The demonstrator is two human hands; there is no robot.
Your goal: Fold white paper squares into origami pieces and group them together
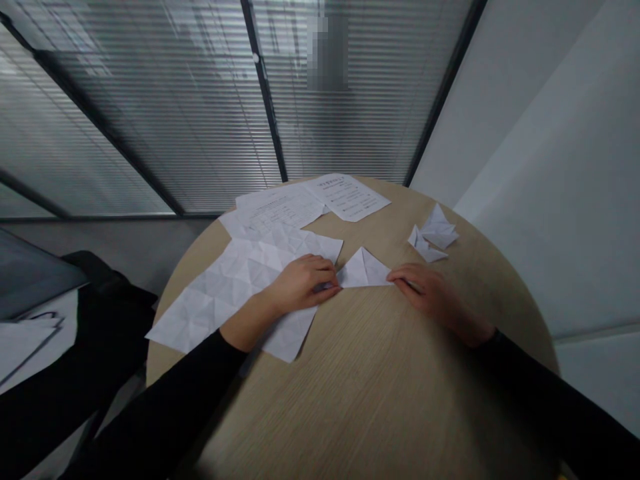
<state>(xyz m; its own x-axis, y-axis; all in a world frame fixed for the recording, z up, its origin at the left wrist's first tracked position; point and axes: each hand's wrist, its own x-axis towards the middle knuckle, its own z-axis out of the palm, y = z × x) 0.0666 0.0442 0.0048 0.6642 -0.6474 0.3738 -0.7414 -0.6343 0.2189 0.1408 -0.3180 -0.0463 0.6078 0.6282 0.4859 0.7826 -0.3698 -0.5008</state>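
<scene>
A folded white paper triangle (364, 269) lies flat on the wooden table, point facing away, with a crease down its middle. At its left corner the bent fingers of my left hand (306, 281) are closed on the paper. My right hand (425, 291) pinches the opposite corner between thumb and fingertips. Under my left hand and forearm spreads a large creased sheet of paper (210, 303), marked with a grid of folds. Small folded paper pieces (437, 230) sit together beyond my right hand.
Printed sheets (345, 198) lie at the far edge of the round table (360, 400). Behind stands a glass partition with blinds (200, 120); a white wall (560, 200) rises on the right. At left, a dark chair or bag (107, 280) and papers (40, 333) are partly visible.
</scene>
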